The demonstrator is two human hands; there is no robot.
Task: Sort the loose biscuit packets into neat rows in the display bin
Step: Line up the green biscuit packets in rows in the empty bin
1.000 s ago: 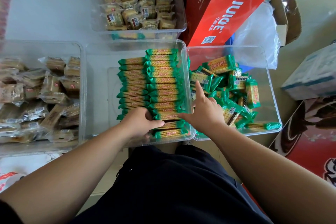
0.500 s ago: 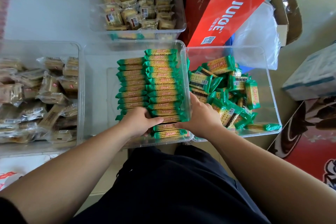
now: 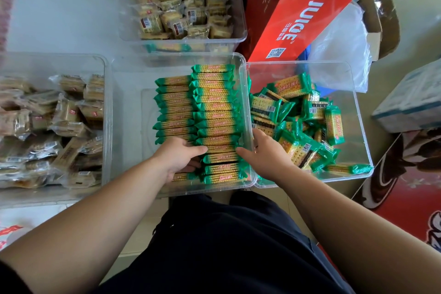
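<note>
Two rows of green-and-yellow biscuit packets (image 3: 214, 112) stand on edge in the right half of the clear display bin (image 3: 133, 126). Our left hand (image 3: 177, 157) lies on the near end of the left row inside that bin, fingers curled round a few packets, thumb reaching toward the other row. Our right hand (image 3: 265, 155) straddles the bin's right wall, thumb inside, fingers outside, pinching it. Just right of the display bin, touching it, a second bin (image 3: 355, 114) holds the loose packets (image 3: 298, 131) in a heap.
</note>
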